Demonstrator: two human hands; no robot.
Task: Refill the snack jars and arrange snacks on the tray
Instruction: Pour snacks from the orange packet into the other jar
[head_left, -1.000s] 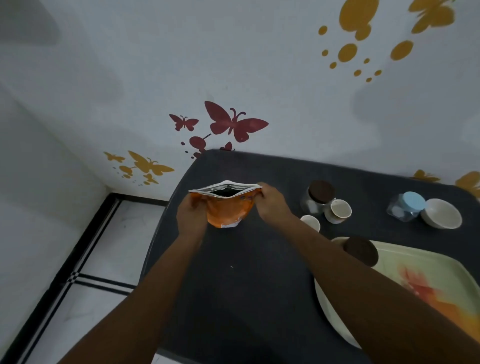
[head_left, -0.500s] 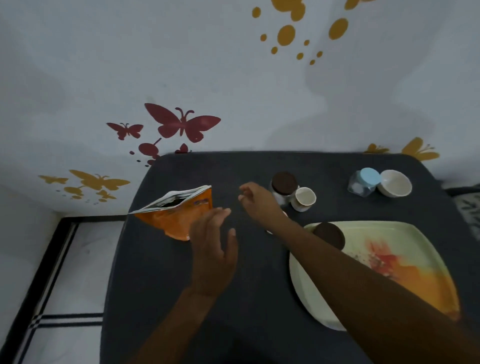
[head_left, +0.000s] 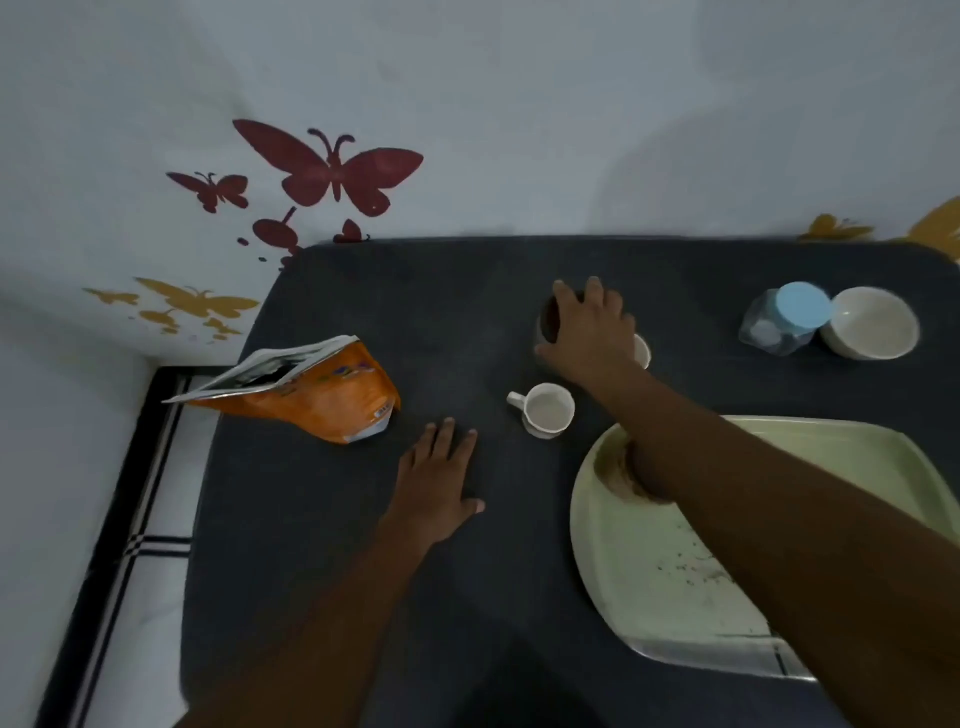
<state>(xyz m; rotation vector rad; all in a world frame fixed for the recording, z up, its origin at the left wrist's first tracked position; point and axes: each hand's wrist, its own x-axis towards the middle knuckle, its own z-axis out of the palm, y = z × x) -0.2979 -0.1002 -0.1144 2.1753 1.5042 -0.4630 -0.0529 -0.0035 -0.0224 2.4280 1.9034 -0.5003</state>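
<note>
An opened orange snack pouch (head_left: 322, 395) lies tipped on the dark table (head_left: 467, 291) at the left, its mouth facing left. My left hand (head_left: 436, 483) rests flat on the table just right of the pouch, fingers straight, holding nothing. My right hand (head_left: 587, 332) reaches over a brown-lidded jar (head_left: 548, 322) at the back, fingers curled round its lid. A pale green tray (head_left: 649, 587) sits at the right under my right forearm, with another brown lid (head_left: 615, 475) partly hidden on it.
A small white cup (head_left: 545, 410) stands between my hands, and a second cup (head_left: 642, 351) peeks out beside the right hand. A blue-lidded jar (head_left: 784, 325) and a white bowl (head_left: 872, 330) stand at the back right. The table's left edge drops to the floor.
Both hands let go of the pouch, which now lies tipped on the table. My left hand came down flat; my right hand moved right onto the brown-lidded jar.
</note>
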